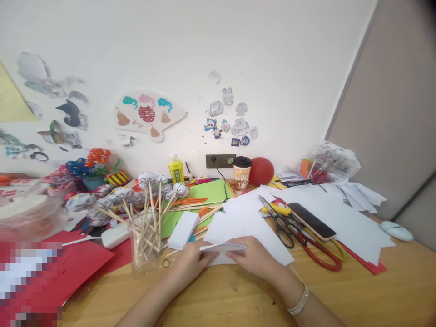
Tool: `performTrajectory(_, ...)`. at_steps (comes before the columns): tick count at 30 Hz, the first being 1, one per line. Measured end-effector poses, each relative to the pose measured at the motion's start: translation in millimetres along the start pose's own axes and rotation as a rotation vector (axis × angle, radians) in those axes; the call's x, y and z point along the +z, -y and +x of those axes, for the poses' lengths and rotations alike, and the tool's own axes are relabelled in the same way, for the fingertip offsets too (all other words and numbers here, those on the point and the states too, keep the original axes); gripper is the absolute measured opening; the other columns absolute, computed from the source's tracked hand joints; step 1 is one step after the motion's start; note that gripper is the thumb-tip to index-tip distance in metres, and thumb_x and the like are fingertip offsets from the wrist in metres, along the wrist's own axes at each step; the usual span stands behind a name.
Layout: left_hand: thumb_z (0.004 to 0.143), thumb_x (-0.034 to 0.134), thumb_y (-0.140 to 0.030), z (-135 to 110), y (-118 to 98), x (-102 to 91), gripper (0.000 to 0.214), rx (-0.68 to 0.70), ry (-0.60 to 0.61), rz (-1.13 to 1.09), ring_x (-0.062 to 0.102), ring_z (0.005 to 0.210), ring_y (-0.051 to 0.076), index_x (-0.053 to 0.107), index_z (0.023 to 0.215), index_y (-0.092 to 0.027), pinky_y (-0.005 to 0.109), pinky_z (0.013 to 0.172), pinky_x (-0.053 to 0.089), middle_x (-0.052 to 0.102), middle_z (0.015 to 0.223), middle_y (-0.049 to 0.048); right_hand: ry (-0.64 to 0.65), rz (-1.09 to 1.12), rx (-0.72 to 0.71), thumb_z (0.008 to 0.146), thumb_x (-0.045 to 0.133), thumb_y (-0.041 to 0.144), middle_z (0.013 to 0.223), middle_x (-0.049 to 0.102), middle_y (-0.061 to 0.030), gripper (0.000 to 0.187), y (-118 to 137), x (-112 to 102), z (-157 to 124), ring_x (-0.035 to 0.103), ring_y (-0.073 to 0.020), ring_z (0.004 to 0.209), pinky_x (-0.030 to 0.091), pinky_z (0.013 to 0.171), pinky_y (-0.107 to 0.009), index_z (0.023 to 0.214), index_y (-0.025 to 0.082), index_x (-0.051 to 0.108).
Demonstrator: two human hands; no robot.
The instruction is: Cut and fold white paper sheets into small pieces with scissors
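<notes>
Both hands grip a folded white sheet of paper (223,248) near the front of the desk. My left hand (193,260) is closed on its left end, thumb on the near side. On the other end my right hand (252,256) pinches the paper the same way; a bracelet circles that wrist. Beneath and beyond them lies a larger white sheet (252,231). Left of the hands rests a stack of folded white paper (184,230). Dark-handled scissors (281,225) lie to the right, beside a phone (311,221).
A clear plastic cup (145,245) of wooden sticks with crumpled paper balls stands left, near red paper (91,261). Behind are a yellow-green bottle (176,169), a lidded paper cup (241,175) and a red balloon (262,171). Red-handled scissors (322,255) and a mouse (397,230) lie right.
</notes>
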State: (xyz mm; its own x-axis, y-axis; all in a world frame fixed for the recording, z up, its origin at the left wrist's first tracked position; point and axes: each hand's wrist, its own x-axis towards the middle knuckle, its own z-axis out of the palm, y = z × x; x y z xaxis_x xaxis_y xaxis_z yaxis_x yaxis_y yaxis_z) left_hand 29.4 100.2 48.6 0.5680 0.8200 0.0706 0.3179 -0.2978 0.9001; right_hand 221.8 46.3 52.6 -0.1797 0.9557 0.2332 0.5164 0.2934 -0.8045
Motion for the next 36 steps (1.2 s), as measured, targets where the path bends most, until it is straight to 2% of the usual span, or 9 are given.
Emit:
performTrajectory(4,0.071,0.057,-0.041,-1,-1,2.1,0.026,-0.056,0.105,-0.118,0.048,0.042,0.011,0.063,0.075,-0.016,0.022,0.041,0.037,0.062,0.059,-0.0012,0.047,0.168,0.048,0.072,0.058,0.026,0.097,0.068,-0.0035,0.027,2,-2,-2,0.061,-0.0233,0.089,0.046,0.079,-0.036,0.098,0.023,0.064)
performTrajectory(8,0.075,0.052,-0.045,-1,-2,2.1,0.031,-0.086,0.221,-0.284,0.055,0.042,0.012,0.053,0.088,-0.016,0.021,0.039,0.039,0.064,0.061,0.0,0.014,0.354,0.092,0.073,0.058,0.028,0.103,0.066,-0.0067,0.032,3,-1,-2,0.059,-0.0241,0.094,0.046,0.081,-0.038,0.104,0.018,0.059)
performTrajectory(11,0.074,0.054,-0.045,-1,-3,3.2,0.032,-0.105,0.291,-0.377,0.058,0.037,0.013,0.045,0.089,-0.017,0.019,0.034,0.036,0.065,0.06,0.0012,0.007,0.499,0.108,0.074,0.058,0.035,0.102,0.066,-0.0102,0.037,4,0,0,0.059,-0.0253,0.094,0.047,0.079,-0.04,0.104,0.013,0.057)
performTrajectory(16,0.079,0.051,-0.038,-3,-5,4.7,0.023,-0.096,0.29,-0.476,0.052,0.031,0.006,0.045,0.082,-0.016,0.015,0.034,0.027,0.064,0.055,-0.0007,-0.018,0.672,0.162,0.079,0.05,0.042,0.093,0.068,-0.0099,0.041,3,2,0,0.063,-0.0235,0.08,0.049,0.073,-0.04,0.109,0.014,0.053)
performTrajectory(20,0.079,0.051,-0.038,-4,-8,5.2,0.023,-0.129,0.258,-0.545,0.043,0.027,0.003,0.046,0.078,-0.016,0.014,0.03,0.022,0.06,0.051,-0.0029,-0.036,0.736,0.163,0.079,0.052,0.038,0.093,0.067,-0.0084,0.037,0,5,-1,0.062,-0.0226,0.082,0.047,0.074,-0.038,0.109,0.016,0.054)
performTrajectory(26,0.075,0.055,-0.042,-1,-7,7.0,0.027,-0.204,0.192,-0.623,0.031,0.024,0.0,0.047,0.072,-0.016,0.014,0.027,0.015,0.052,0.04,-0.0068,0.016,0.63,0.082,0.081,0.051,0.033,0.106,0.064,-0.0096,0.034,5,3,0,0.059,-0.0234,0.093,0.044,0.081,-0.04,0.111,0.017,0.056)
performTrajectory(30,0.08,0.035,-0.055,0,-6,5.9,0.042,-0.233,0.142,-0.677,0.039,0.026,0.003,0.049,0.075,-0.016,0.014,0.03,0.027,0.054,0.043,-0.0038,0.033,0.452,-0.071,0.08,0.052,0.03,0.113,0.061,-0.0044,0.027,14,0,1,0.054,-0.022,0.103,0.038,0.091,-0.038,0.105,0.023,0.062)
performTrajectory(33,0.081,0.025,-0.057,0,-6,4.4,0.05,-0.23,0.156,-0.682,0.046,0.031,0.005,0.051,0.08,-0.015,0.016,0.033,0.034,0.057,0.049,-0.0004,0.056,0.279,-0.158,0.085,0.043,0.028,0.101,0.067,-0.0018,0.028,14,-1,1,0.06,-0.0192,0.089,0.043,0.083,-0.035,0.106,0.027,0.061)
performTrajectory(36,0.08,0.041,-0.048,2,-4,3.7,0.034,-0.191,0.15,-0.642,0.046,0.031,0.005,0.049,0.083,-0.015,0.015,0.033,0.033,0.058,0.051,-0.0014,0.047,0.115,-0.192,0.084,0.042,0.024,0.085,0.069,-0.0037,0.029,7,0,2,0.061,-0.0182,0.073,0.046,0.071,-0.033,0.105,0.026,0.062)
